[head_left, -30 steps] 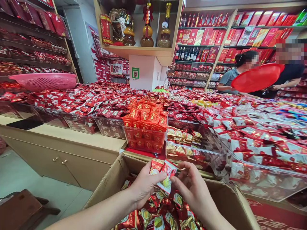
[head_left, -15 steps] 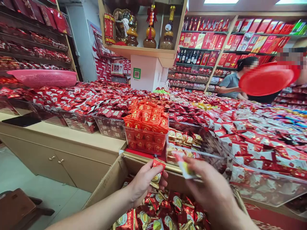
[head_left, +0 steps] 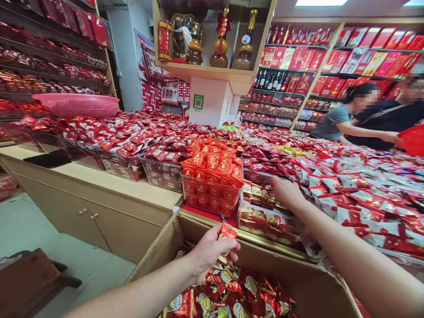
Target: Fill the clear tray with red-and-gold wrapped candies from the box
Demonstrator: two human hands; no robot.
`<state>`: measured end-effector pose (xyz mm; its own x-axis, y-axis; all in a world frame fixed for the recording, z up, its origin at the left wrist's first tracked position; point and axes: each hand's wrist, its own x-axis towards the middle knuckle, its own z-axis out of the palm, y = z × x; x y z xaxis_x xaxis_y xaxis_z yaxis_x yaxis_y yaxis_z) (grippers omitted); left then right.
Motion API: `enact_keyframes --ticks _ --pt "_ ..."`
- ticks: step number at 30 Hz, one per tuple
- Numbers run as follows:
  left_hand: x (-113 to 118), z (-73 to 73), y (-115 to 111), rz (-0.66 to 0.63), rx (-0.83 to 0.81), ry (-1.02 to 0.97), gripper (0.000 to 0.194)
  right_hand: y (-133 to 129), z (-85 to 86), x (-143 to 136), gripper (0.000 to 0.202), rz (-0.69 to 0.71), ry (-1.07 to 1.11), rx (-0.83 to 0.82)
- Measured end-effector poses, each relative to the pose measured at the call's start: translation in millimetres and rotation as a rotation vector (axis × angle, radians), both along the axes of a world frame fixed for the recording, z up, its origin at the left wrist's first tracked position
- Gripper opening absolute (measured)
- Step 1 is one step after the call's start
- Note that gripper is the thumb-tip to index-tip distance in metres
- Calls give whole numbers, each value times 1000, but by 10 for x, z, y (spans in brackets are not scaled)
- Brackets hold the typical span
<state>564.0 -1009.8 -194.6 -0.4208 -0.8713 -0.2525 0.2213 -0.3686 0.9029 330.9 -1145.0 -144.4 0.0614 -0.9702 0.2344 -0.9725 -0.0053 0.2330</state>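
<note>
Fingers of our left hand [head_left: 207, 254] are closed on a small red-and-gold durian packet [head_left: 228, 231], pinched under the thumb above the open cardboard box [head_left: 308, 278], where more loose packets [head_left: 228, 282] lie. Our right hand [head_left: 287, 192] is stretched forward over the far part of the clear tub [head_left: 265, 209], beside gold-and-red packets; its fingers look curled, but the tips are hidden, so we cannot tell whether they grip anything. We judge the step in hand to be a reach among the packets on display with one hand while the other keeps its packet. From this pose, any next move would call for a steady left pinch and a right wrist lifted clear of the tub's rim and the neighbouring piles. Compared with half a second ago, our right hand has gone from above the box to farther out over the tub, and the white-and-red packet it carried is no longer visible. Our left hand has kept its packet over the box. Across the display, the red basin [head_left: 412, 140] has shifted to the right edge of our view, near a person's outstretched arm [head_left: 364, 130]
</note>
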Motion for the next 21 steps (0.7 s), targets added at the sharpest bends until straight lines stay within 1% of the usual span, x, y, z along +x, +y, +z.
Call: enact_keyframes --ticks 6,9,13,16,18,21 --pt "-1 8 -10 -21 6 0 20 -22 -85 -29 25 -13 -13 145" --pt "1 10 -8 -33 0 -8 20 -26 -119 -40 31 -18 -33 173" --pt "-1 10 -7 -34 -10 -22 20 -64 -162 -76 29 -17 -58 189" --pt "-6 20 -5 -37 -14 -21 18 -93 -194 -95 32 -8 -79 178" --pt "-9 34 -3 -37 -11 -24 19 -100 -217 -104 38 -8 -83 169" --pt "-10 50 -1 -38 -7 -29 20 -106 -257 -127 56 -13 -83 147"
